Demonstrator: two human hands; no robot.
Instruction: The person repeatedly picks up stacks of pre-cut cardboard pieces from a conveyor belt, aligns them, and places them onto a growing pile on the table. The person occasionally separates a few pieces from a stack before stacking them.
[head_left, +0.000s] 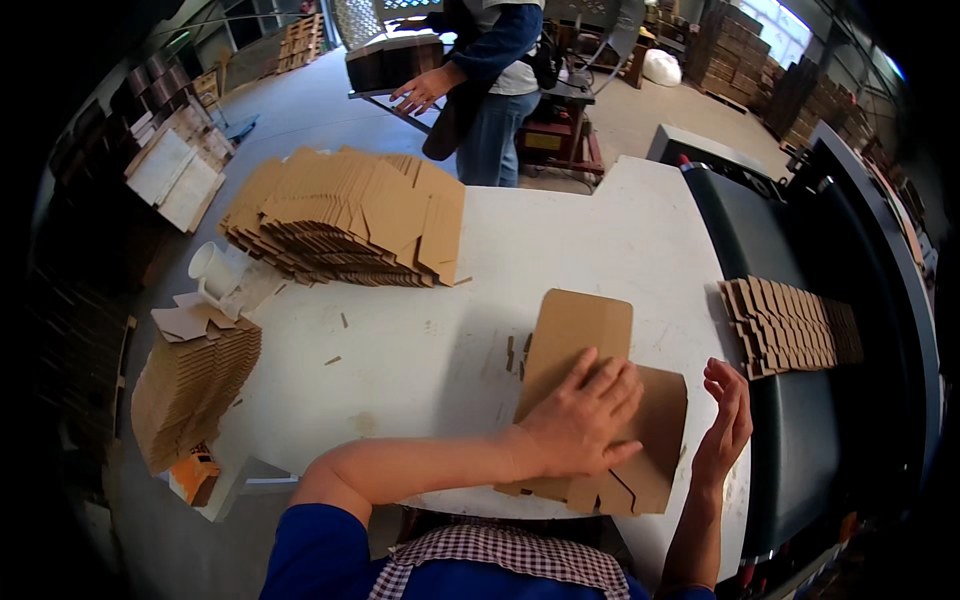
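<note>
My left hand (585,415) lies palm down across a brown die-cut cardboard blank (585,325), its fingers stretched out and slightly spread. The blank rests near the front edge of the white table, with a tall flap toward the far side and cut tabs along the near side. To the right of it, my right hand (725,420) is raised beside the belt, fingers loosely bent and apart, holding nothing. Whether one blank or several lie under my left hand, I cannot tell.
A big pile of flat cardboard blanks (430,220) covers the table's far left. Another stack (195,390) stands at the left edge by a white cup (212,265). Overlapping folded cartons (790,325) lie on the dark belt (800,440) at right. A co-worker (495,80) stands beyond the table.
</note>
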